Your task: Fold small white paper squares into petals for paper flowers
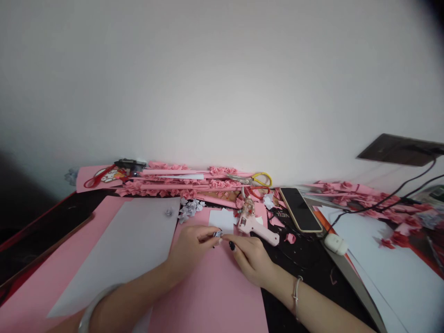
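Observation:
My left hand point(190, 241) is closed in a pinch on a small folded, pale grey-white paper flower point(217, 234). My right hand point(252, 259) meets it from the other side, its index fingertip against the flower and its dark-nailed thumb bent close below. Both hands are over a large pink paper sheet point(211, 291). Just beyond them are a small white paper piece point(222, 220) and a pale pink glue gun point(258, 229). A cluster of white paper flowers point(190, 209) sits to the upper left, beside a large white sheet point(128, 249).
Pink paper flowers on stems point(166, 188) line the wall, with yellow-handled scissors point(260, 179) on them. A phone point(301, 210), an earbud case point(336, 243) and white sheets point(391, 268) are at right. Black cables point(391, 199) run from a wall socket point(398, 149).

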Demonstrator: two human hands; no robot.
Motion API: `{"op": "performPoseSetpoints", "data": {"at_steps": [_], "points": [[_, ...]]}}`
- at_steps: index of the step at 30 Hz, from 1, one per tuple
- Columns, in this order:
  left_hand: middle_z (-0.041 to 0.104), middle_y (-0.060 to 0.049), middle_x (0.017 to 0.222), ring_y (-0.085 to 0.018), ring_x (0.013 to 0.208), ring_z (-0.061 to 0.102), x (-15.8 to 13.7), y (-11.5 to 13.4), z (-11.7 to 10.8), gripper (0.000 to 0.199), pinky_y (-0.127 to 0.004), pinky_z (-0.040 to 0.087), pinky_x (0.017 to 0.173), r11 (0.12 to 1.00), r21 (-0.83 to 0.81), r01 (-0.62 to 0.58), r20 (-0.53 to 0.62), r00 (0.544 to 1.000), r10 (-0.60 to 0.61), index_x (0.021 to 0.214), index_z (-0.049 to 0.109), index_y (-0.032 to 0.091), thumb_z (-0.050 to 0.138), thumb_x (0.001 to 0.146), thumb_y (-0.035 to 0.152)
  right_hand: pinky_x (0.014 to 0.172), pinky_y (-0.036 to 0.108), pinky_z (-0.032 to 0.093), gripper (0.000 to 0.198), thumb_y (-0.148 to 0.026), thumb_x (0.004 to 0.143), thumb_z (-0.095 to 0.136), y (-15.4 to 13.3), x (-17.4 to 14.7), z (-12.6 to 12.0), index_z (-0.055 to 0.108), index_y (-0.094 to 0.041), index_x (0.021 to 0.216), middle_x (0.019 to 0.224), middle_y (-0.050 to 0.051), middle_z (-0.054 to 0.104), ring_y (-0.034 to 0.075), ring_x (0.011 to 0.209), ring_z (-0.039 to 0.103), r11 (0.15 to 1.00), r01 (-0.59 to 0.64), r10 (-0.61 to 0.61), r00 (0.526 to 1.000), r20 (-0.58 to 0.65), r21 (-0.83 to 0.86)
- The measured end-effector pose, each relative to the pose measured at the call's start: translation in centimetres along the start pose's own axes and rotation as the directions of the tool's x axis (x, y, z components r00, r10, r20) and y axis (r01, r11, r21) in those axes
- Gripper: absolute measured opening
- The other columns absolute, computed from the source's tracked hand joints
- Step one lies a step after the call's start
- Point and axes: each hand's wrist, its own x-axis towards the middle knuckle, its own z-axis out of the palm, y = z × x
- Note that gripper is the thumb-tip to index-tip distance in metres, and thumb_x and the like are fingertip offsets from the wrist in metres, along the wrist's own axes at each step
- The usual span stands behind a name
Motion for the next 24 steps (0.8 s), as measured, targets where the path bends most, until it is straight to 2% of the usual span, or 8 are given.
{"op": "performPoseSetpoints", "data": {"at_steps": [4,15,24], "points": [[0.065,0.0,0.065,-0.017,0.065,0.055,0.01,-0.05,0.06,0.017,-0.023,0.04,0.059,0.998,0.05,-0.038,-0.065,0.997,0.042,0.077,0.071,0.019,0.055,0.074,0.026,0.064,0.029,0.052,0.033,-0.014,0.089,0.037,0.02,-0.05,0.0,0.058,-0.014,0.114,0.082,0.009,0.072,0.02,0.069,0.068,1.0,-0.008,0.008,1.0,0.02,-0.007],[0.064,0.001,0.063,-0.015,0.061,0.054,-0.02,-0.15,0.1,0.017,-0.022,0.039,0.055,0.998,0.053,-0.041,-0.055,0.998,0.044,0.072,0.07,0.018,0.055,0.075,0.025,0.061,0.029,0.049,0.033,-0.015,0.09,0.036,0.05,-0.09,0.09,0.057,-0.014,0.116,0.081,0.009,0.072,0.02,0.065,0.066,1.0,-0.009,0.01,1.0,0.026,-0.022],[0.064,0.0,0.066,-0.015,0.065,0.056,-0.07,0.06,0.02,0.019,-0.021,0.04,0.056,0.998,0.031,-0.046,-0.048,0.998,0.048,0.076,0.07,0.017,0.053,0.076,0.025,0.06,0.028,0.048,0.034,-0.014,0.089,0.037,0.3,-0.18,0.18,0.056,-0.012,0.117,0.078,0.008,0.071,0.019,0.062,0.065,1.0,0.007,-0.007,1.0,0.022,-0.03]]}}
